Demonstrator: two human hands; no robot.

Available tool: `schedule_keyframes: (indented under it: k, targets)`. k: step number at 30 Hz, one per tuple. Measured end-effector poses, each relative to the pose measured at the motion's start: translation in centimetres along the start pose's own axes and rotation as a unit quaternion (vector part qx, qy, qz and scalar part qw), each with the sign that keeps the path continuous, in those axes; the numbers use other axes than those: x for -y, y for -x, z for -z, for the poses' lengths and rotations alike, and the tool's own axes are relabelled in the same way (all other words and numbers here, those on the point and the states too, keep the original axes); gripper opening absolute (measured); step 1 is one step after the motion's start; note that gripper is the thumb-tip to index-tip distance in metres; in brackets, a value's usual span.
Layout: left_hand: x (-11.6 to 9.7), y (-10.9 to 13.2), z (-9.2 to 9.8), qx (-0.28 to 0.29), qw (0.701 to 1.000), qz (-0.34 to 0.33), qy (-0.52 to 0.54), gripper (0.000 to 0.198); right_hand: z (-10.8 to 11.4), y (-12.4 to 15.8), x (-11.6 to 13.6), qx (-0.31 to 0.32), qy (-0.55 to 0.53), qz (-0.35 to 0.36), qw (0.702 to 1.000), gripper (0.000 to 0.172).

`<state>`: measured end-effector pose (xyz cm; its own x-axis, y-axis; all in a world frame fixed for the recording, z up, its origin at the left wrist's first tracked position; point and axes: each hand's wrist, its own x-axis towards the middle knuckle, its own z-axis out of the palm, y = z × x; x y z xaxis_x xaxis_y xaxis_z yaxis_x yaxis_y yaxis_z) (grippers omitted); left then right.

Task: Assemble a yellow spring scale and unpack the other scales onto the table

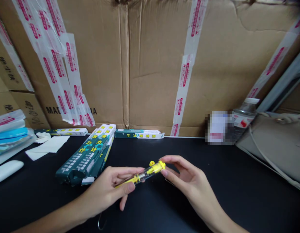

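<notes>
The person's left hand (103,191) and right hand (186,178) are raised over the black worktop (237,204) at lower centre of the frame, holding a tubular spring scale (146,174) between them. The scale has a clear barrel and yellow fittings, and it lies tilted, its wider end higher and to the right. The left fingers (129,186) are closed around the narrower yellow end, while the right fingers (164,173) pinch the wider end, with a small yellow knob (152,163) standing up beside them. Just left of the left hand, a dark green box (88,155) printed with yellow characters lies on top of other boxes in a slanting pile. Two similar boxes (139,134) lie along the back edge of the worktop, one at centre and another (60,131) farther left. White paper sheets (48,147) and a white oblong plastic object (6,171) sit at left, below blue-and-white packets (9,136). At right stand a plastic bottle (244,119) and a blurred white item (218,127), beside a beige bag (273,139). Behind everything rises a cardboard wall (150,64) patched with red-and-white packing tape (186,74).
</notes>
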<state>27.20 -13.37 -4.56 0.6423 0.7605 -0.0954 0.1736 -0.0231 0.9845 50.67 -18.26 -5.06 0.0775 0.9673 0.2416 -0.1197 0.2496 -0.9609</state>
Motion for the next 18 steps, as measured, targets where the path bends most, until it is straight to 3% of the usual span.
schedule_keyframes:
  k: [6, 10, 14, 18]
  targets:
    - [-0.5, 0.2, -0.2, -0.030, 0.999, -0.026, -0.017, 0.049, 0.2, -0.1, 0.3, 0.021, 0.011, -0.007, 1.000, 0.016]
    - [-0.6, 0.1, -0.3, -0.066, 0.997, 0.024, -0.036, 0.062, 0.3, 0.1, 0.0, 0.039, 0.052, 0.041, 0.997, 0.018]
    - [-0.6, -0.1, -0.5, -0.096, 0.993, 0.028, -0.058, 0.049, 0.6, 0.1, -0.6, 0.052, 0.074, 0.090, 0.992, 0.028]
    - [-0.6, 0.0, -0.5, -0.101, 0.993, 0.024, -0.061, 0.046, 1.6, -0.8, -1.2, 0.028, 0.199, 0.114, 0.973, 0.028]
